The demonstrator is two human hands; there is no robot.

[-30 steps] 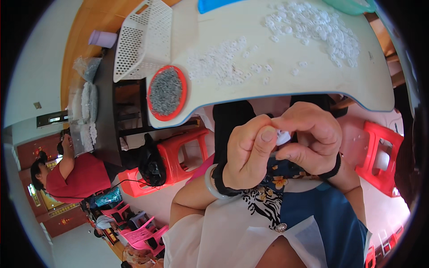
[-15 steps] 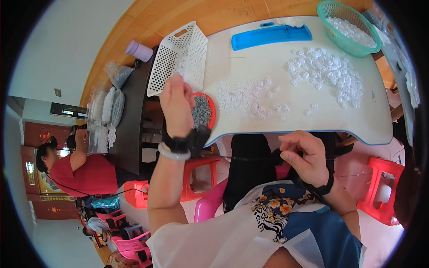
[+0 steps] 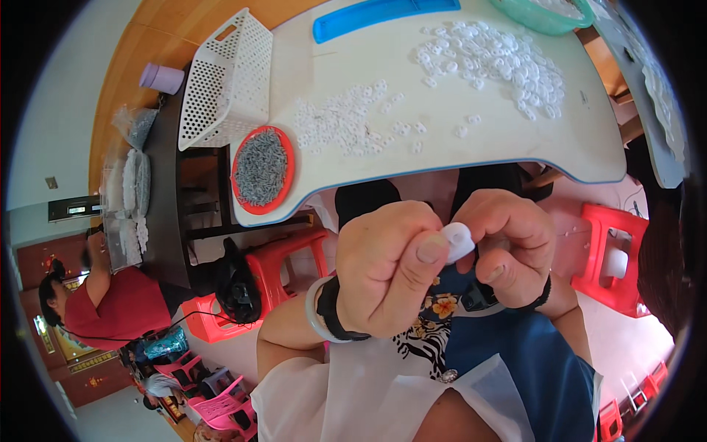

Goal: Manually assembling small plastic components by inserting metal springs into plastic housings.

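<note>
Piece of white plastic [image 3: 460,241] sits pinched in the left hand [image 3: 389,269], I judge from afar for steadiness, the right hand [image 3: 526,243] loosely curled and part-open just beside it

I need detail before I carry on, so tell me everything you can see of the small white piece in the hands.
The small white piece is glossy and looks like moulded plastic, with a rounded upper end and a round recess or hole facing the camera. It sits tilted in the air, near the person's chest. The left hand grips it, thumb against its left side, hiding part of it. The right hand is close on its right; whether it touches is unclear.
</note>
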